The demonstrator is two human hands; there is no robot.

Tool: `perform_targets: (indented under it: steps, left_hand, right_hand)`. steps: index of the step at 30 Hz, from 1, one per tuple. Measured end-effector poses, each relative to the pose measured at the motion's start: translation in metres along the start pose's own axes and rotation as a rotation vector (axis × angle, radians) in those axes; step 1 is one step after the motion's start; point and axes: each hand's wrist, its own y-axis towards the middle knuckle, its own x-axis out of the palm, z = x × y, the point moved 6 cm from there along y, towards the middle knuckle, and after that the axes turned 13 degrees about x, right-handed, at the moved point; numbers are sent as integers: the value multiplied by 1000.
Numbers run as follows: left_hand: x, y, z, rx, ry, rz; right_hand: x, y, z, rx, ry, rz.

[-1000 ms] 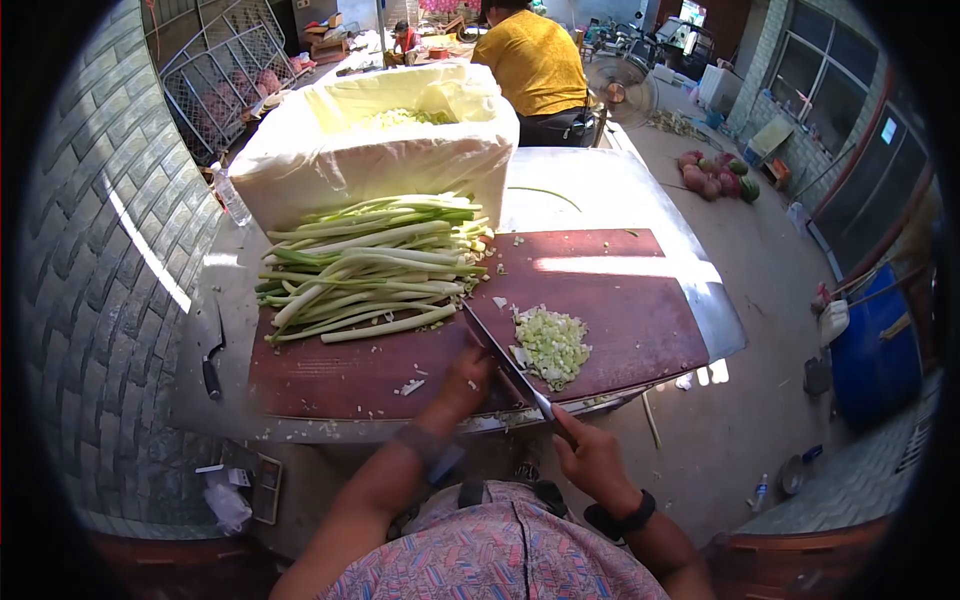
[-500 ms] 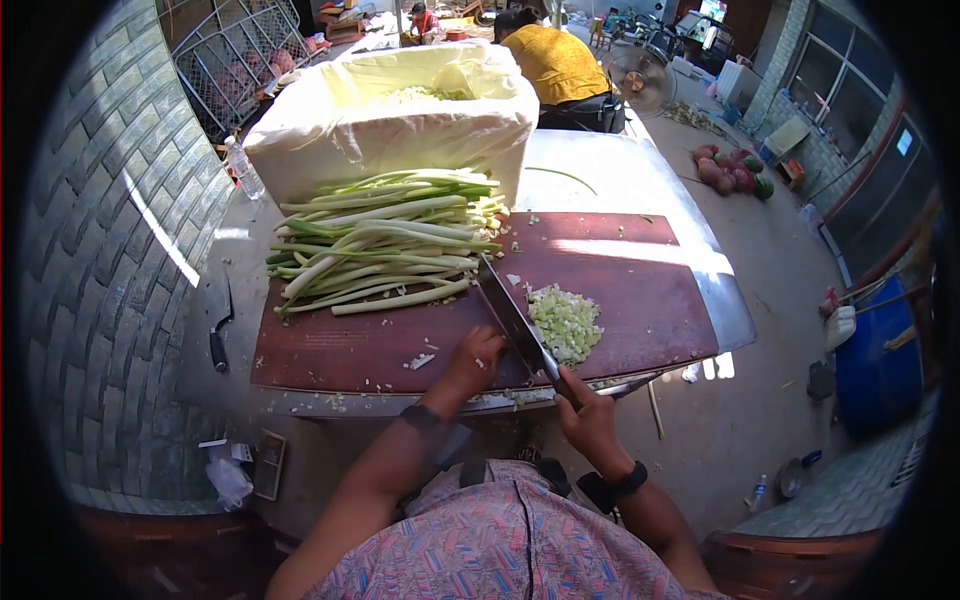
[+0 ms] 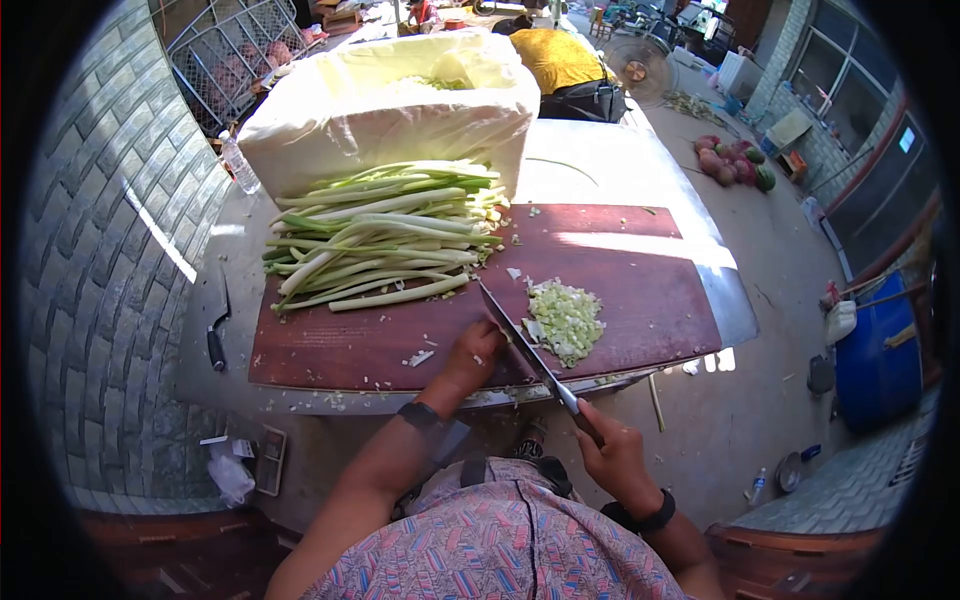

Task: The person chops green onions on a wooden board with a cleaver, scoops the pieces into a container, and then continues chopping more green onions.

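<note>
two hands show at the near edge: the right hand [image 3: 612,455], wearing a dark wristband, is closed around the handle of one cleaver [image 3: 522,340], whose blade runs up and left over the board; the left hand [image 3: 472,355], also with a dark band at the wrist, rests loosely curled on the one dark red cutting board [image 3: 350,345], touching the left side of the blade, and i cannot tell whether anything is under its fingers. just right of the blade, beyond both hands, lies one small heap of chopped greens [image 3: 565,318], with a few loose bits scattered on the board. farther back and to the left, well apart from the hands, one pile of long uncut green stalks [image 3: 385,240] lies across the board, too many to count. a second knife [image 3: 215,330] lies on the metal table [image 3: 610,180] left of the board. behind the stalks stands one large white lined box [image 3: 385,110] holding more chopped greens. beyond it a person in a yellow shirt [image 3: 565,55] is bent over, next to one fan [image 3: 640,70]; a heap of round fruit [image 3: 730,160] lies on the floor to the right
</note>
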Motion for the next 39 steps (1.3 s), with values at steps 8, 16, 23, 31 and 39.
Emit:
perform_targets:
  steps: [8, 16, 23, 31, 39]
  left_hand:
    - [2, 1, -1, 20, 38, -54]
    - [0, -1, 0, 26, 2, -54]
    - [2, -4, -5, -71, 3, -62]
    - [-1, 1, -1, -8, 24, -38]
    - [-1, -6, -2, -56, 1, -18]
  right_hand:
    - [27, 22, 3, 58, -155, -40]
    - [17, 24, 23, 76, 133, 71]
    - [8, -4, 1, 2, 23, 18]
    - [39, 39, 5, 92, -57, -4]
    - [17, 18, 11, 10, 152, 126]
